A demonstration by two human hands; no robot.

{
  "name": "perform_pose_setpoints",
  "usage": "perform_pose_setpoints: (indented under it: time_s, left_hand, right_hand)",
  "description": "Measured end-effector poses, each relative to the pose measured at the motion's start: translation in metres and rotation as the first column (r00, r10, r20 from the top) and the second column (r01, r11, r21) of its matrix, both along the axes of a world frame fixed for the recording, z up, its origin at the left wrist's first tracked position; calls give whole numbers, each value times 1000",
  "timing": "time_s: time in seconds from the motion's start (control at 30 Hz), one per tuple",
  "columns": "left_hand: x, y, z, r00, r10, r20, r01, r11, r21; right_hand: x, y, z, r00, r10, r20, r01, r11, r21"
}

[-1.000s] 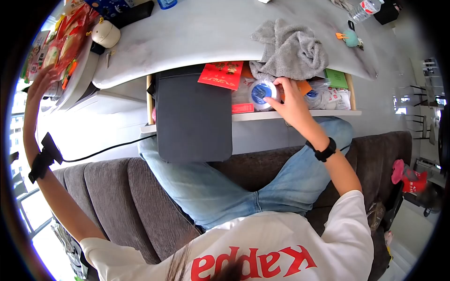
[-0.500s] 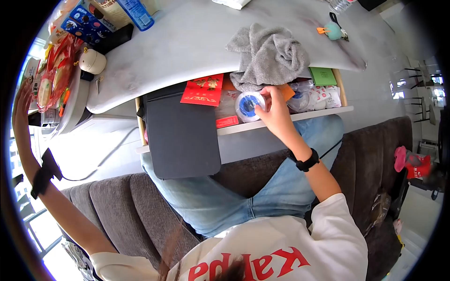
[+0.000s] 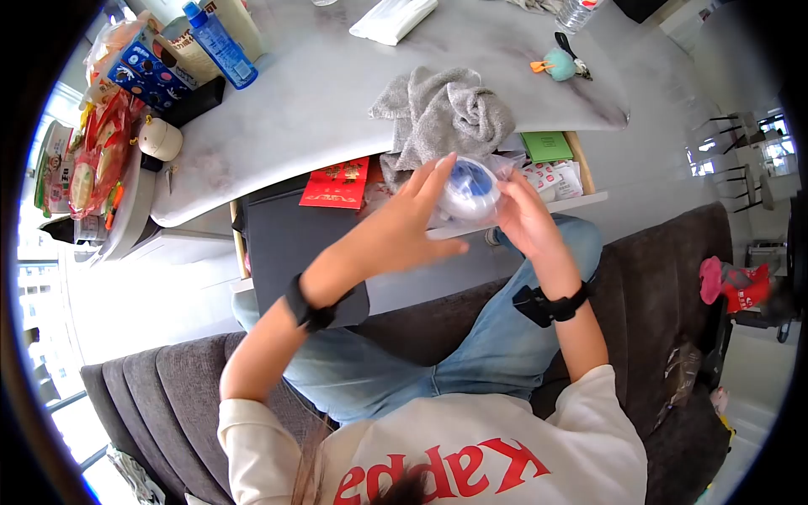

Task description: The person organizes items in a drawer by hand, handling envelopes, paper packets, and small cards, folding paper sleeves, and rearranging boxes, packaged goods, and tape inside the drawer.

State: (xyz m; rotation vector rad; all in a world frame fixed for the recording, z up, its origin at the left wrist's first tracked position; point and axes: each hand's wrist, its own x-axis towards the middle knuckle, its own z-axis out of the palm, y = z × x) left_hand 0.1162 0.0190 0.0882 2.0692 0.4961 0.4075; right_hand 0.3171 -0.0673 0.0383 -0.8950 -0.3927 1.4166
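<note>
My right hand pinches the edge of a clear plastic bag above the open drawer. Inside the bag is a round white item with a blue middle; its exact kind is not clear. My left hand is at the bag's left side, fingers stretched out and thumb apart, slightly blurred. Whether its fingertips touch the bag I cannot tell. Behind the bag, a grey towel hangs over the table edge. A red envelope lies in the drawer near my left hand, beside a dark flat case.
A green booklet and white packets lie at the drawer's right end. On the table are a blue bottle, a white packet and a teal trinket. A brown sofa is behind me.
My left hand has come from the far left shelf to the bag. My right hand has lifted slightly and now holds a bagged round item; before, it held a round blue-and-white item over the drawer.
</note>
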Motion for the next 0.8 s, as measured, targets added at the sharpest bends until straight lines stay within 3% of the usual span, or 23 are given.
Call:
perform_pose_setpoints:
  time_s: [0.1, 0.13, 0.23, 0.27, 0.3, 0.33, 0.37, 0.4, 0.43, 0.47, 0.5, 0.57, 0.6, 0.67, 0.7, 0.73, 0.8]
  left_hand:
    - [28, 3, -37, 975, 216, 44, -209, 970, -128]
    - [27, 5, -40, 966, 255, 46, -250, 964, -87]
    - [8, 14, -36, 941, 322, 107, -230, 837, -497]
    - [0, 14, -22, 908, 387, 164, -265, 829, -492]
    - [-13, 19, -8, 891, 435, 127, -323, 807, -494]
    - [-26, 27, -1, 862, 473, 180, -393, 850, -352]
    - [-39, 34, 14, 823, 548, 149, -493, 819, -293]
    - [-50, 46, 21, 763, 601, 237, -510, 786, -350]
    - [-66, 69, 17, 729, 618, 294, -561, 785, -261]
    - [-75, 87, 19, 696, 676, 242, -681, 728, -76]
    - [-85, 105, 20, 678, 728, 105, -726, 685, -65]
    - [-109, 151, -1, 797, 574, -190, -591, 806, -42]
    - [-106, 156, 2, 768, 594, -239, -615, 789, -15]
    - [-96, 161, 7, 705, 625, -335, -653, 757, 39]
    - [-96, 167, 3, 729, 624, -283, -644, 764, 26]
    - [-97, 172, -4, 749, 623, -228, -637, 770, 11]
    - [-99, 174, -9, 771, 615, -165, -625, 780, -17]
  right_hand:
    - [5, 8, -15, 999, -44, -16, 44, 999, 2]
    - [8, 7, -14, 994, 54, -92, -48, 997, 59]
    - [7, 5, 15, 989, 79, 125, -88, 994, 65]
    - [15, 2, 7, 937, -14, 349, -23, 995, 102]
    - [26, 2, -6, 773, -149, 617, 83, 988, 134]
    - [37, 2, -21, 517, -260, 816, 175, 965, 197]
    - [42, 2, -29, 198, -330, 923, 243, 929, 280]
    - [42, 2, -26, -2, -343, 939, 231, 914, 334]
    - [42, 4, -29, 14, -331, 944, 258, 913, 316]
    - [43, 8, -33, 32, -317, 948, 281, 913, 296]
    - [42, 12, -37, 51, -303, 952, 304, 912, 275]
    - [43, 22, -41, 61, -71, 996, 325, 944, 47]
    - [45, 27, -42, 64, 43, 997, 337, 939, -63]
    - [53, 31, -43, 108, -45, 993, 254, 967, 16]
    - [59, 29, -43, 130, -85, 988, 213, 975, 56]
    - [67, 24, -42, 29, -192, 981, 210, 961, 182]
    - [70, 7, -13, 184, -161, 970, 294, 950, 102]
